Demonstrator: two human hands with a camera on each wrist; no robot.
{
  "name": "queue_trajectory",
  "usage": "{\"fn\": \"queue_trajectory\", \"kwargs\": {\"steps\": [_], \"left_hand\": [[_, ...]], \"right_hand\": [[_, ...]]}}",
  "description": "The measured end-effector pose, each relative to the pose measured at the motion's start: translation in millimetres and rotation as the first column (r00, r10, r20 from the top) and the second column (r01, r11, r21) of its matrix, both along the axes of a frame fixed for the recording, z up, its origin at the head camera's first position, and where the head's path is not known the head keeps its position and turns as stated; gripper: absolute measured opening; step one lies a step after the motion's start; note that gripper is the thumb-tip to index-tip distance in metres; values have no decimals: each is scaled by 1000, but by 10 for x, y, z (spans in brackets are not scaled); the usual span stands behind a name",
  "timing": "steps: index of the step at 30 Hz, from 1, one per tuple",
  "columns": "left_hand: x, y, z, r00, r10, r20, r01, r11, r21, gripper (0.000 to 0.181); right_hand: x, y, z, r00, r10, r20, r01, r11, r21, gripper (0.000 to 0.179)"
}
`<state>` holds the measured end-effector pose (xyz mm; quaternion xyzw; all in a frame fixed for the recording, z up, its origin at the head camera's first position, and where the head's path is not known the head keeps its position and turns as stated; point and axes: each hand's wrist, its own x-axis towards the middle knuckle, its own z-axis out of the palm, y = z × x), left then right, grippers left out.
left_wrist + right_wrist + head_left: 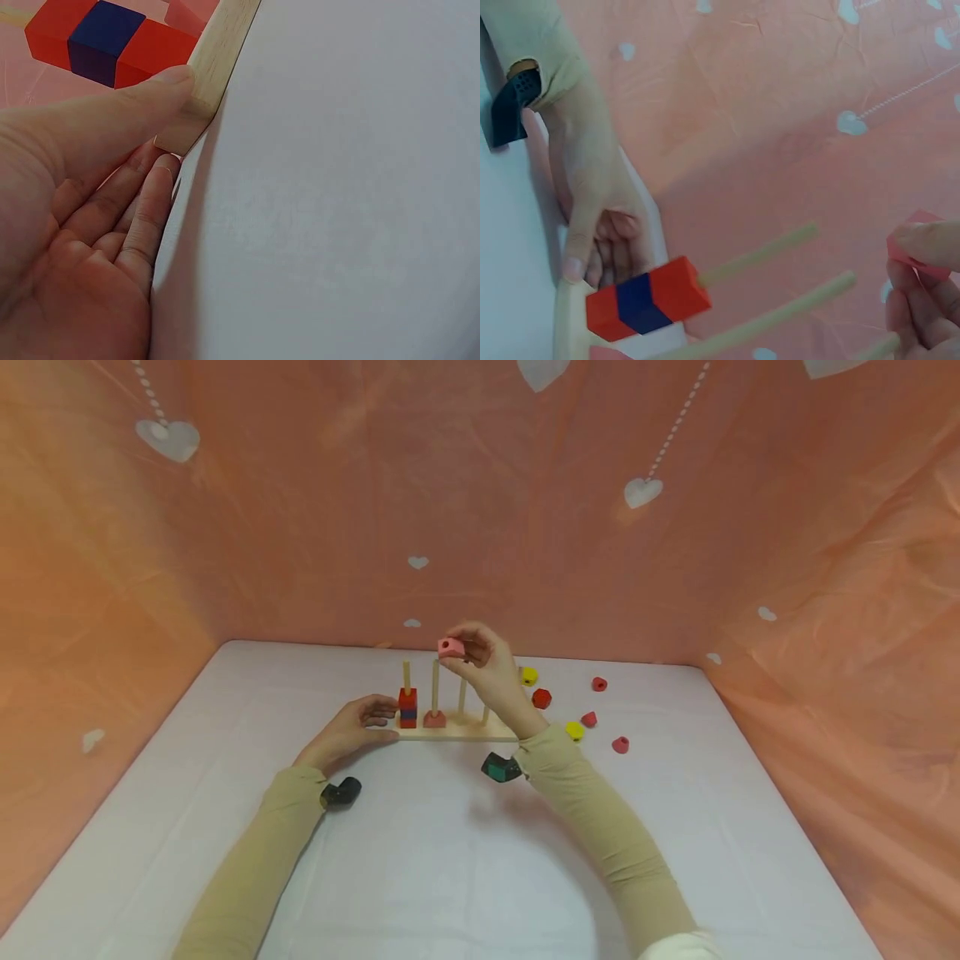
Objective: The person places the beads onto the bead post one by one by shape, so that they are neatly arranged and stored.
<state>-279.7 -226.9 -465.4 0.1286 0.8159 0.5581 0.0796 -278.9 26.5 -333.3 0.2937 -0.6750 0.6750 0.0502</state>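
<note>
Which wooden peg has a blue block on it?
The peg nearest the left hand; its blue block sits between two red blocks. No other peg shows any blue.

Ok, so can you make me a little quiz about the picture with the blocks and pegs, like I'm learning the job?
1. True or false: the right hand is holding a yellow block.

2. Pick one: what colour is the middle block on the leftmost peg in the head view?
A) red
B) blue
C) yellow

3. Fill the gap: the left hand touches the end of the wooden ____ that the pegs stand on.

Key:
1. False; it holds a pink block.
2. B, blue.
3. base.
</note>
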Motion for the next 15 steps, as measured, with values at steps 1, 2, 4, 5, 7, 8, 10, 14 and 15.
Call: {"fn": "queue_trajectory", "kwargs": {"steps": [1,2,4,5,7,8,10,14,15], "left_hand": [[1,5,4,1000,0,0,0,1000,4,58],[3,9,9,1000,-2,0,2,1000,8,58],[7,15,19,1000,-8,-2,8,1000,11,58],[8,15,23,1000,-8,1,8,1000,12,58],[12,14,29,1000,-7,4,7,1000,7,58],[13,13,32,1000,-6,3,6,1000,6,58],[17,12,38,1000,-3,-1,3,1000,-1,57],[28,10,43,1000,3,1,-3,1000,-8,57],[32,9,43,1000,5,7,-5,1000,-8,58]], "right_hand": [[19,-13,5,1000,-6,-3,7,1000,4,33],[25,-24,-1,1000,-11,-5,11,1000,7,33],[25,-40,-22,1000,-17,-5,17,1000,10,33],[28,-48,-30,1000,-20,-2,20,1000,10,32],[28,-61,-48,1000,-24,7,24,1000,11,32],[27,-70,-57,1000,-26,11,26,1000,15,32],[28,-86,-77,999,-32,14,32,999,26,32],[40,-123,-116,998,-55,16,54,997,47,32],[46,-132,-126,998,-60,17,59,997,48,32]]}}
